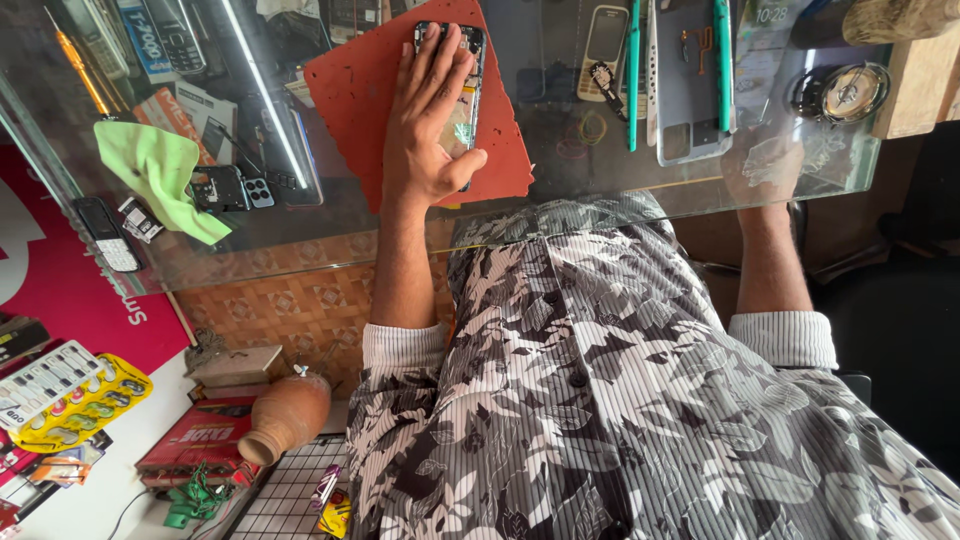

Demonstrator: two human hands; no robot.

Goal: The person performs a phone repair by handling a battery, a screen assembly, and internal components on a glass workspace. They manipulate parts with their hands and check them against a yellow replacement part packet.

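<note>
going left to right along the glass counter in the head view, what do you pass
yellow-handled screwdriver → green cloth → red mat → left hand flat on an opened phone → keypad phone → teal tool → grey phone back cover → right hand

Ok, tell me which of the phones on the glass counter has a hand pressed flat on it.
The opened phone on the red mat, held down by the left hand. The keypad phone farther right lies untouched, and the right hand rests beneath the glass.

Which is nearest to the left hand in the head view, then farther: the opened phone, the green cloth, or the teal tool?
1. Opened phone, under the left hand on the red mat.
2. Teal tool, to its right on the glass.
3. Green cloth, far left.
</note>
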